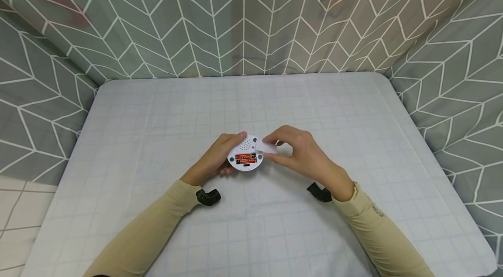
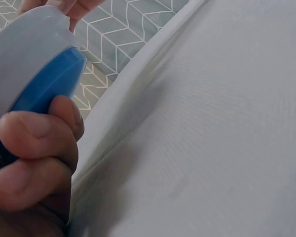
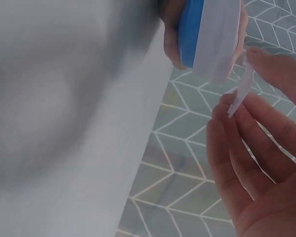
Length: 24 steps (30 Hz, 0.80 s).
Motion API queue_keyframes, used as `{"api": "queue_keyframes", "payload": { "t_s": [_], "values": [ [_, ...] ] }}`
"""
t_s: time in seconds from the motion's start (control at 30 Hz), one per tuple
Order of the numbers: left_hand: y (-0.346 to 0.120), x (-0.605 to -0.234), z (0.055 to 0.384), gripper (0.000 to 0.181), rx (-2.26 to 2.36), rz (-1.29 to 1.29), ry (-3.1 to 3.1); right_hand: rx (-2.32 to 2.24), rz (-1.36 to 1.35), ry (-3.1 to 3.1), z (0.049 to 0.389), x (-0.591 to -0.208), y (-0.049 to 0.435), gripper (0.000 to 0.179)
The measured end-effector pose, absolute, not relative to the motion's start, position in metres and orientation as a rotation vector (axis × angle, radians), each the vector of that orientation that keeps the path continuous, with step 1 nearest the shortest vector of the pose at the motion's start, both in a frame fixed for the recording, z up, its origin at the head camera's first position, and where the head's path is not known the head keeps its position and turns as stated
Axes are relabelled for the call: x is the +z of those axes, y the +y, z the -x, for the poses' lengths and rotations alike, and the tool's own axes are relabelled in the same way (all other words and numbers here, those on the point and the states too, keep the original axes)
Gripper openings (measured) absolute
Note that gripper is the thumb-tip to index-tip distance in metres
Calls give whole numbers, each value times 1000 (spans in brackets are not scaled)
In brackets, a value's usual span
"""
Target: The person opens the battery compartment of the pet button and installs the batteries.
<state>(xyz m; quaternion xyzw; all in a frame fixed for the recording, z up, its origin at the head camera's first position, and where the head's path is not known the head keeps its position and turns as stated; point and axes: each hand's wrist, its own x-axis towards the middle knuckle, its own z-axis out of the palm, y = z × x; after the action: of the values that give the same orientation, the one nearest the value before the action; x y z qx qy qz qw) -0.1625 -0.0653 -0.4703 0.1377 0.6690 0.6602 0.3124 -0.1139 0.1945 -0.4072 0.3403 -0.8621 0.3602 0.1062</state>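
A round white device [image 1: 240, 149] with a speaker grille faces its underside up, and two red-orange batteries [image 1: 246, 159] lie in its uncovered compartment. Its other face is blue, as the blue part [image 2: 52, 81] in the left wrist view shows. My left hand [image 1: 215, 155] grips the device from the left, thumb on top and fingers curled beneath. Between thumb and fingers my right hand [image 1: 300, 148] pinches a small white battery cover [image 1: 266, 146], which overlaps the device's right edge in the head view. In the right wrist view the cover [image 3: 241, 91] is tilted and looks apart from the device.
A white grid-patterned cloth [image 1: 188, 115] covers the table under both hands. Grey curtains [image 1: 243, 19] with white chevron lines stand behind the table and on both sides. Black wrist mounts [image 1: 208, 197] sit on both forearms.
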Motion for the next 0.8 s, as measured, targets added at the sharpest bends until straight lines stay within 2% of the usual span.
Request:
{"api": "queue_keyframes", "payload": {
  "t_s": [0.8],
  "values": [
    [-65, -471, 162, 64, 1742, -366, 1776, 993, -1039, -2532, 107, -410, 182, 31]
  ]
}}
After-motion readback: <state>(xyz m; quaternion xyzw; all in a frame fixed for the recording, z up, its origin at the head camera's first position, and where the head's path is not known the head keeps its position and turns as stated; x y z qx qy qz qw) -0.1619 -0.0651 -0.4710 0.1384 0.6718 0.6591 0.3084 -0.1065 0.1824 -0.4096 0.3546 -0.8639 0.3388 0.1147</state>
